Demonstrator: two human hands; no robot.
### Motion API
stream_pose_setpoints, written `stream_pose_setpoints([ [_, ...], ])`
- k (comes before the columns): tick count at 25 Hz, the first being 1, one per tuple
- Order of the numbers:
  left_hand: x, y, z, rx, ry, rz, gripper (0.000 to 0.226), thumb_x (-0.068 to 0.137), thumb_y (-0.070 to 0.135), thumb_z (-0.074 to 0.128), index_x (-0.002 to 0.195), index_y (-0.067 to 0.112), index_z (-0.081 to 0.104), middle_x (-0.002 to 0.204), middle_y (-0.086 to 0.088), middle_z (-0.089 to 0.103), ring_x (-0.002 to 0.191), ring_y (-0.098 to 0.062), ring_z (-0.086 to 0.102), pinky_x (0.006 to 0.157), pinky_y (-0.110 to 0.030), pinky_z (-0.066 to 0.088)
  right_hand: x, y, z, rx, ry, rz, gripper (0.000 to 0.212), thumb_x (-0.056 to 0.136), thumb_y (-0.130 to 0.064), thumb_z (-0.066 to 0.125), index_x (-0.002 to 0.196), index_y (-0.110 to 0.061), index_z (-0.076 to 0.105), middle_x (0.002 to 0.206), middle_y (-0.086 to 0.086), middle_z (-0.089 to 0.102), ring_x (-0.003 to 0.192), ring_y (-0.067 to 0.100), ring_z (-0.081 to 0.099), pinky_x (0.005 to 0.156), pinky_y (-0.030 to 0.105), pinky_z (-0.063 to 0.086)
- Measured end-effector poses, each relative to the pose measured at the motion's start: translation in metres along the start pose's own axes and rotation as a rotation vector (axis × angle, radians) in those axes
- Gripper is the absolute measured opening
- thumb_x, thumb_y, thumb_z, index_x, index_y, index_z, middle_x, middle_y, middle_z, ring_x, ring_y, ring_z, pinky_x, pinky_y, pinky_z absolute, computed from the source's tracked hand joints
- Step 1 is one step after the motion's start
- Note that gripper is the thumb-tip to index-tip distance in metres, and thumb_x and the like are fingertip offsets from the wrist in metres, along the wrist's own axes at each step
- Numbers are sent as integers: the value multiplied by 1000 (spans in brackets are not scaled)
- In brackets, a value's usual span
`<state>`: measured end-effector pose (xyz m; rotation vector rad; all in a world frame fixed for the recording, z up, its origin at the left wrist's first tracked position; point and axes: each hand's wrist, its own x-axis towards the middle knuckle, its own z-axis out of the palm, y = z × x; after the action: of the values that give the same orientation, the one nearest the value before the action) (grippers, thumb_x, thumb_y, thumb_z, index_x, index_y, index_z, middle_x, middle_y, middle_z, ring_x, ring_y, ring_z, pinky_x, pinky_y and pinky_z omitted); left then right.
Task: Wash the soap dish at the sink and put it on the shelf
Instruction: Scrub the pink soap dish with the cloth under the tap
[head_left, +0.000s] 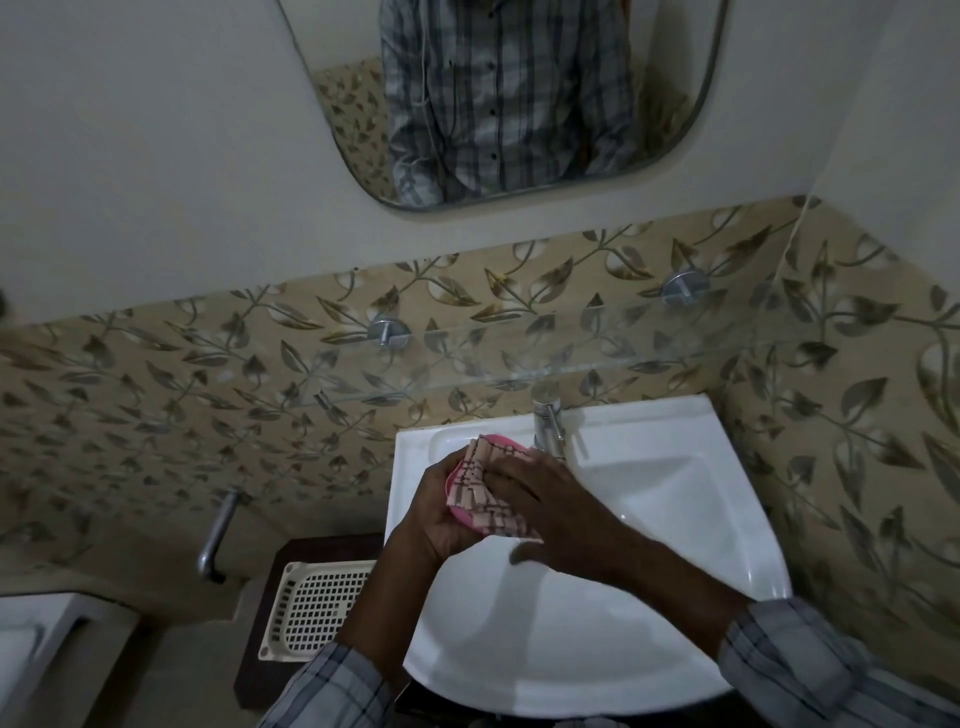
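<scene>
While both hands work over the rear left part of the sink (675, 519), the soap dish (460, 512) is held above the basin, just beside the tap (548, 426). It is pink and mostly hidden; only a rim at the top and a curved edge at the lower left show. The left hand (434, 512) cups it from beneath and is closed on it. The right hand (545, 499) presses a checked cloth (485, 488) flat over its upper face — fingers closed on the cloth, not on the dish itself.

Handling, as a judgement: the dish looks like light, rigid plastic, likely wet and therefore slippery. A grip across the rim edges, thumb opposing fingers, would be safer than a hold on the smooth underside. A drop into the basin would probably not break it.

Orientation: its long axis appears to run from lower left to upper right, towards the tap. Which face is up cannot be confirmed under the cloth.

The glass shelf (597, 364) sits above the tap — currently bare where visible.
</scene>
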<state>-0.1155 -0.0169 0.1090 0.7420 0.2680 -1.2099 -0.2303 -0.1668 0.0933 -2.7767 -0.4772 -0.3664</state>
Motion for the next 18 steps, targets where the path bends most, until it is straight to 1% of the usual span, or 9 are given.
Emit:
stream_pose_setpoints([
  [2, 2, 0, 2, 59, 26, -15, 51, 89, 35, 50, 116, -6, 62, 109, -26, 67, 93, -36, 69, 90, -54, 53, 3, 3, 10, 103, 191, -32, 55, 79, -17, 74, 131, -8, 57, 133, 14, 57, 124, 27, 49, 96, 47, 50],
  [5, -1, 2, 2, 132, 84, -13, 49, 85, 36, 52, 111, -4, 66, 106, -25, 68, 87, -39, 69, 73, -50, 60, 7, 13, -6, 314, 209, -2, 37, 84, -5, 60, 120, -12, 66, 116, 9, 65, 103, 20, 61, 79, 30, 55],
  [8, -4, 6, -6, 213, 137, -57, 58, 85, 45, 53, 117, -3, 63, 109, -29, 62, 86, -39, 63, 70, -38, 54, 19, 24, -23, 692, 399, 552, 23, 87, -15, 70, 109, -12, 68, 94, -1, 68, 88, 17, 66, 70, 21, 49],
  [9, -4, 8, -7, 179, 155, -68, 60, 84, 45, 54, 117, -4, 62, 112, -30, 60, 88, -39, 61, 74, -40, 52, 23, 24, -26, 657, 450, 703, 24, 85, -18, 73, 108, -14, 67, 94, -2, 67, 88, 18, 66, 69, 21, 48],
  [10, -4, 9, -6, 139, 160, -73, 59, 83, 43, 55, 115, -6, 64, 112, -30, 60, 89, -39, 60, 78, -42, 51, 25, 20, -23, 540, 467, 713, 25, 83, -16, 72, 107, -15, 65, 96, 0, 65, 90, 20, 64, 70, 24, 49],
  [12, -2, 9, -4, 88, 145, -47, 52, 83, 39, 56, 106, -5, 68, 106, -27, 65, 86, -39, 63, 79, -43, 53, 19, 2, -7, 374, 421, 390, 32, 80, -3, 67, 108, -17, 62, 104, 5, 63, 94, 23, 60, 80, 36, 52],
  [14, -2, 7, -4, 132, 171, -33, 50, 84, 38, 54, 107, -3, 68, 101, -25, 68, 82, -38, 67, 75, -44, 59, 5, -9, 15, 176, 314, 65, 41, 74, 3, 64, 110, -16, 61, 107, 9, 65, 96, 24, 55, 86, 39, 47],
  [16, -4, 5, -7, 175, 192, -49, 52, 90, 40, 50, 118, -2, 62, 104, -25, 67, 86, -38, 66, 73, -46, 60, 4, 2, 22, 99, 250, -7, 33, 76, 4, 58, 105, -10, 65, 103, 12, 66, 97, 26, 55, 88, 40, 48],
  [18, -5, 8, -9, 190, 225, -44, 51, 91, 39, 49, 121, -1, 58, 104, -25, 66, 88, -38, 64, 70, -45, 61, 5, 7, 22, 165, 238, 46, 31, 80, 7, 51, 104, -6, 68, 103, 16, 67, 97, 28, 57, 83, 43, 54],
])
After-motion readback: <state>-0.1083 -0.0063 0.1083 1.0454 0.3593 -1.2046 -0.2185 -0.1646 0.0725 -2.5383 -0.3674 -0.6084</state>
